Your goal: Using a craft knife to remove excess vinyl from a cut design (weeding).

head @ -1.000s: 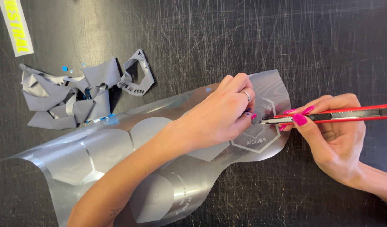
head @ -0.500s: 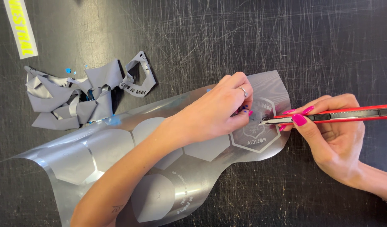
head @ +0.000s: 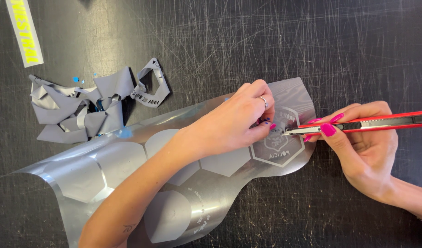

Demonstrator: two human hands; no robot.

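The left hand [head: 240, 121] has slid a little toward the right end of the silvery vinyl sheet [head: 105, 170] since a second ago, its fingertips now bunched and pinched right at the hexagonal emblem [head: 277, 147], so more of the grey hexagon beside it lies uncovered. The right hand [head: 362, 142] has barely moved: it is closed in a pen-like grip round the red utility knife [head: 357, 124], whose blade tip meets the emblem's upper edge just beside the left fingertips. That reads as weeding in progress, the film being lifted at the blade. The sheet lies across the middle of the scratched black table [head: 312, 46]; a pile of peeled grey scraps [head: 87, 110] sits toward the table's left edge.
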